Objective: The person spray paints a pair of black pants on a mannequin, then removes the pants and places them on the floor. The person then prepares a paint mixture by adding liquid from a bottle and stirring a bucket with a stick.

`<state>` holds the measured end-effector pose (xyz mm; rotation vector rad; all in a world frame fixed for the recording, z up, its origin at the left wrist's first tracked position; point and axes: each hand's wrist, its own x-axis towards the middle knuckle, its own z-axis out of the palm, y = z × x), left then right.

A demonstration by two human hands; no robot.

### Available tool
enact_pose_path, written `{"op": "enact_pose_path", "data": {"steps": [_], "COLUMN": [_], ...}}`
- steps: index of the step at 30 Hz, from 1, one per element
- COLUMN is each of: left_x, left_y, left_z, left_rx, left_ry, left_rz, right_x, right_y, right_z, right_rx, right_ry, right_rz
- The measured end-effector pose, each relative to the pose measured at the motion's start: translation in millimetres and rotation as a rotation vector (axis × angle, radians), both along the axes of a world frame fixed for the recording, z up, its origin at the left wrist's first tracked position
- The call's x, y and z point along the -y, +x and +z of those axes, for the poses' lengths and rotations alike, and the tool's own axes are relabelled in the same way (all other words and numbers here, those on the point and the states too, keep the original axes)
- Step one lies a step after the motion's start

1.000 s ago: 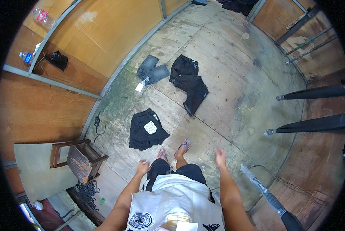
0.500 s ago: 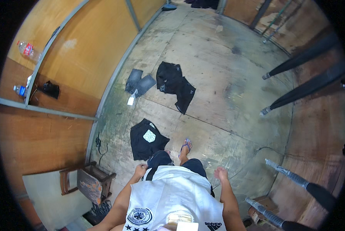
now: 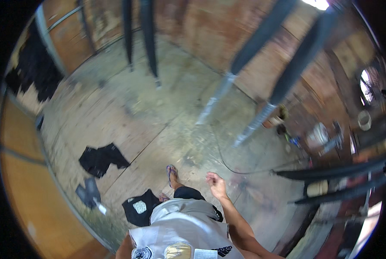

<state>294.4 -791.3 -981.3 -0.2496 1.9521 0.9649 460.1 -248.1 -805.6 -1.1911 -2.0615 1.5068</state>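
In the head view, a black garment [image 3: 139,208] with a white square label is lying on the floor [image 3: 167,112] just beside the person's left foot, and another black garment [image 3: 100,159] is lying further left. Small containers [image 3: 320,134] are standing blurred by the right wall. The right hand [image 3: 216,183] is hanging loosely half-curled, holding nothing; the left hand is sitting out of sight.

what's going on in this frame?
A person stands on a worn plank floor, seen from above, holding nothing. The right hand hangs free beside the hip, fingers loosely curled; the left hand is out of view. One sandalled foot is forward. Dark garments lie on the floor to the left: one spread out, another with a pale patch by the feet.
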Motion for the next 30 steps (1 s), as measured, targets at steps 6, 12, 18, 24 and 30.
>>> {"op": "enact_pose_path", "data": {"steps": [6, 12, 18, 24, 30], "left_x": [-55, -231, -476, -753, -920], "left_y": [-59, -104, -5, 174, 276], "left_z": [-5, -9, 72, 349, 601], "left_rx": [-0.435, -0.050, -0.306, -0.499, -0.801], "left_ry": [0.039, 0.044, 0.385, 1.141, 1.694], "left_rz": [-0.697, -0.263, -0.707, -1.026, -0.782], "right_x": [-56, -182, -307, -390, -399], "right_y": [113, 209, 273, 281, 268], "right_z": [144, 256, 307, 327, 339], "right_rx": [-0.297, -0.366, -0.156, -0.414, -0.570], "right_ry": [0.506, 0.925, 1.079, 0.913, 0.509], "right_rz": [-0.715, -1.058, -1.006, -0.677, -0.478]}}
